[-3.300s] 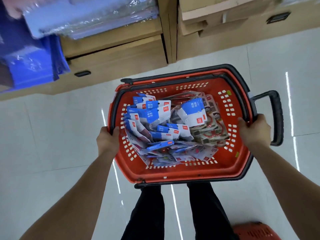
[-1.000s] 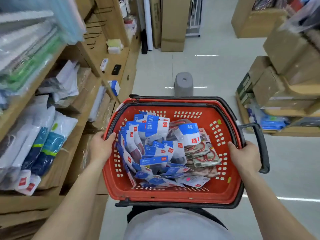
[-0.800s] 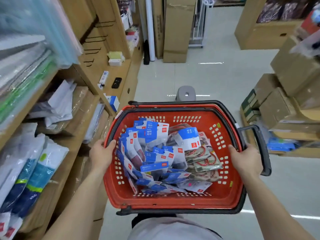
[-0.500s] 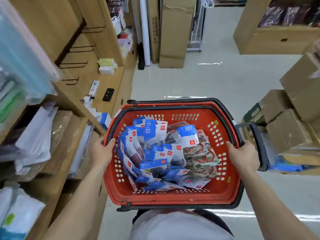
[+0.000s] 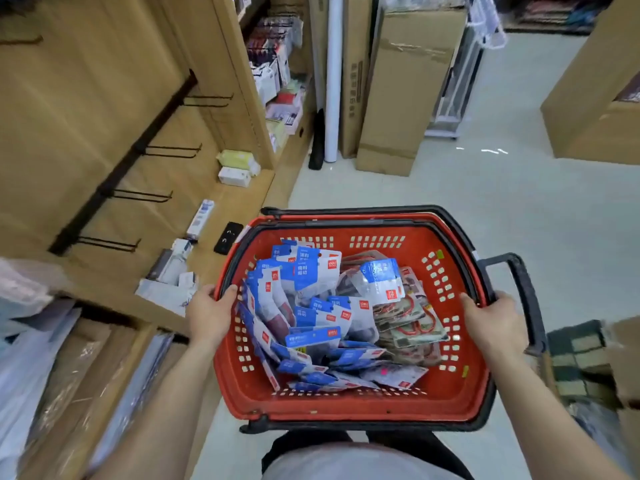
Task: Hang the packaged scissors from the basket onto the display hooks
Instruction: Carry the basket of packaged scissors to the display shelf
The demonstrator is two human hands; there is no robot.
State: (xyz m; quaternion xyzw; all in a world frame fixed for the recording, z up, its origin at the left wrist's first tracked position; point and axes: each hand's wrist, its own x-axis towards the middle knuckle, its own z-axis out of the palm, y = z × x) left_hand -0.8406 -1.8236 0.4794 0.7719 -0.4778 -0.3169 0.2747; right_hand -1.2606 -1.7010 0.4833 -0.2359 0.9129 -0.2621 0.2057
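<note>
Shift: against half a second back, the person has come further up the aisle, and the wooden panel [image 5: 86, 98] with its bare hooks now fills the left side. Both hands hold the basket as before.
Wooden panel: it stands on the person's left, above a ledge [image 5: 242, 199] strewn with small boxes.
Basket [image 5: 346, 407]: red, carried about level in front of the body, near the ledge but not on it. I'd set it down first, on the floor or a bare bit of ledge, so both hands come free.
Packaged scissors [image 5: 311, 306]: all in the basket in a loose heap, blue-and-white packs to the left and red-handled ones to the right. None is on a hook.
Left hand [image 5: 207, 313]: fingers curled over the left rim, gripping it.
Right hand [image 5: 491, 323]: wrapped round the right rim, just beside the black handle [image 5: 526, 299].
Hooks [image 5: 171, 152]: four black prongs in a slanting row, tips upturned, all empty. Best to lift one pack by its top edge, find the hang-hole and slide it past the tip. The heap looks slippery, so take one at a time.
</note>
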